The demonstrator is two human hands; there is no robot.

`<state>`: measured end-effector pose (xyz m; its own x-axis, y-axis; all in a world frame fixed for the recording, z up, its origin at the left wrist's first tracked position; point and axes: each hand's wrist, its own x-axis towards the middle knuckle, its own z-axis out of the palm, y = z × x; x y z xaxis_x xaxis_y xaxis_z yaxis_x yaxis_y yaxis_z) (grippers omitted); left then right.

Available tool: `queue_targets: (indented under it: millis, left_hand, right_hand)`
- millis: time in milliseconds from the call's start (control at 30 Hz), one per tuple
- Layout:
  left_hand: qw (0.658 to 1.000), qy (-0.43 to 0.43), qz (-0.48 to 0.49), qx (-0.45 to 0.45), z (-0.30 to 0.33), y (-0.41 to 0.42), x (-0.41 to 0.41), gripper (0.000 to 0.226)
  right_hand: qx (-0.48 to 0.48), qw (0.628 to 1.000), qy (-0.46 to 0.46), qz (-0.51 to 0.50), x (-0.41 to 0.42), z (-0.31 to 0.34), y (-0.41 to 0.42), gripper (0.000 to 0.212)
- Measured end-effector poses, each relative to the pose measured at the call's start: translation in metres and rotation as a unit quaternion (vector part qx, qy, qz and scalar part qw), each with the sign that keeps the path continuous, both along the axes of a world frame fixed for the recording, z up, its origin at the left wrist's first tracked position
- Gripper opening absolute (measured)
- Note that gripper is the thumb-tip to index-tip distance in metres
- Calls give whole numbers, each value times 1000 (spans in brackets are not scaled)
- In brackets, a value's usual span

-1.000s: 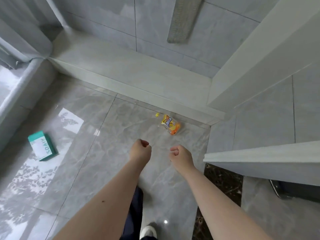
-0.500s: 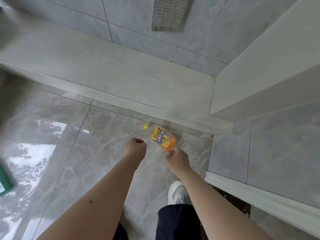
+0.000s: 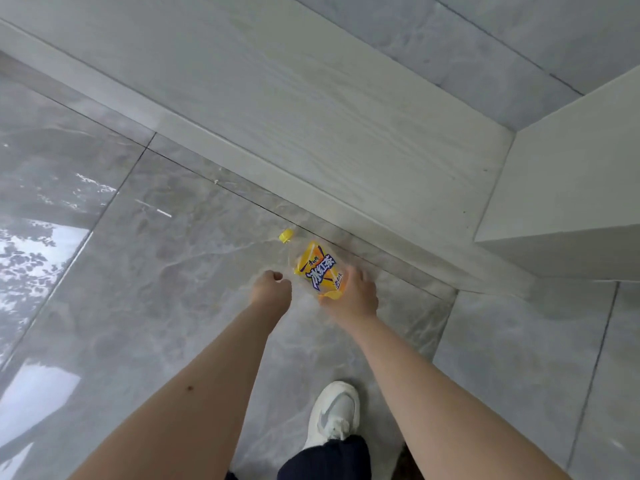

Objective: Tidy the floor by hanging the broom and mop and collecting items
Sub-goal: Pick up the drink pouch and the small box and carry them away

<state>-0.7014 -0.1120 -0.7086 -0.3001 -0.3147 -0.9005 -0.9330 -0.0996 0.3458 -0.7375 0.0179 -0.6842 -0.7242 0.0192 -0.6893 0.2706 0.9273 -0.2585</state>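
Note:
A clear plastic drink bottle (image 3: 318,266) with a yellow label and a yellow cap (image 3: 286,235) lies on the glossy grey floor, close to the base of a low step. My right hand (image 3: 353,296) covers the bottle's lower end, with fingers and thumb curled round it. My left hand (image 3: 272,289) hovers just left of the bottle in a loose fist, holding nothing. No broom or mop is in view.
A pale stone step (image 3: 311,116) runs diagonally behind the bottle, under a tiled wall. A white boxed-in corner (image 3: 571,174) juts out at the right. My white shoe (image 3: 334,414) stands on the floor tiles (image 3: 138,306) below my hands.
I have come closer to the bottle and my right hand has reached forward onto it. The hanging mop head and the green box have dropped out of view.

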Motion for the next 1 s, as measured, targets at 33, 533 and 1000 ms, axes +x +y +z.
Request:
queue_targets:
  millis: [33, 533, 1000]
  left_hand:
    - [1000, -6, -1, 6, -11, 5, 1, 39]
    - [985, -14, 131, 107, -59, 32, 6, 60]
    - [943, 74, 317, 61, 46, -102, 56, 56]
  right_hand:
    - [2, 1000, 5, -5, -5, -13, 1, 64]
    - [-91, 988, -41, -120, -6, -60, -22, 45]
    - [-208, 956, -145, -149, 20, 44, -153, 37]
